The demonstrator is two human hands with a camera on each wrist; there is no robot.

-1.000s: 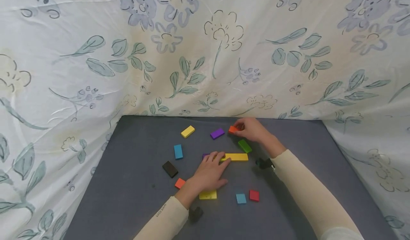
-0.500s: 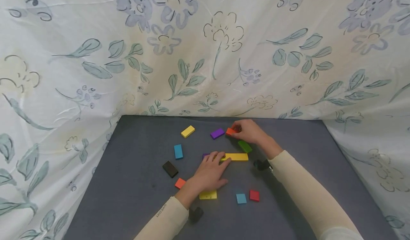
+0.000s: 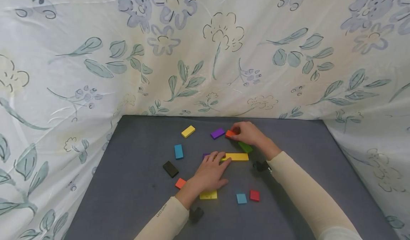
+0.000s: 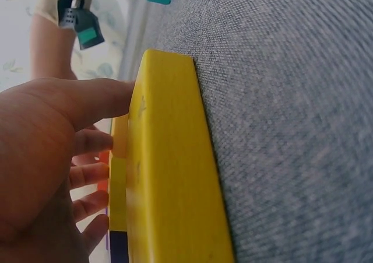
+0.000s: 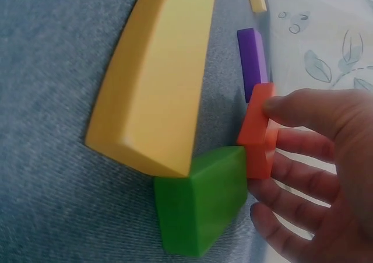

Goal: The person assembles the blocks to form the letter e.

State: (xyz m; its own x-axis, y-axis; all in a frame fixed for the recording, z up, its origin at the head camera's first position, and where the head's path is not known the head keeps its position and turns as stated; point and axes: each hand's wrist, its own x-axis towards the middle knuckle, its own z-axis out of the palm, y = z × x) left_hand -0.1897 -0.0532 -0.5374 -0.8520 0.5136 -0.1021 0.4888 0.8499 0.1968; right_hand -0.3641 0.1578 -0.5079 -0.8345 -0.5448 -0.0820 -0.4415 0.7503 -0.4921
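My right hand [image 3: 250, 133] pinches an orange-red block [image 5: 259, 120] between thumb and fingers, at the back of the table between a purple block [image 3: 217, 133] and a green block [image 3: 245, 147]. In the head view its fingers hide part of that block. My left hand [image 3: 209, 174] lies palm down with fingers spread, fingertips at a row with a long yellow block [image 3: 237, 157] and a dark purple end [image 3: 205, 155]. A nearer yellow block [image 4: 175, 158] sits under the left palm and wrist, its far part hidden in the head view.
Left of the hands lie a black block [image 3: 170, 169], a blue block [image 3: 178, 151], a small yellow block [image 3: 188, 131] and an orange block [image 3: 180, 183]. Toward the front are a light blue square [image 3: 241, 198] and a red square [image 3: 255, 196]. A floral cloth [image 3: 224, 101] rises behind the table.
My right hand has shifted a little left and nearer to me with the orange-red block, closer to the purple one. The left hand has stayed in place.
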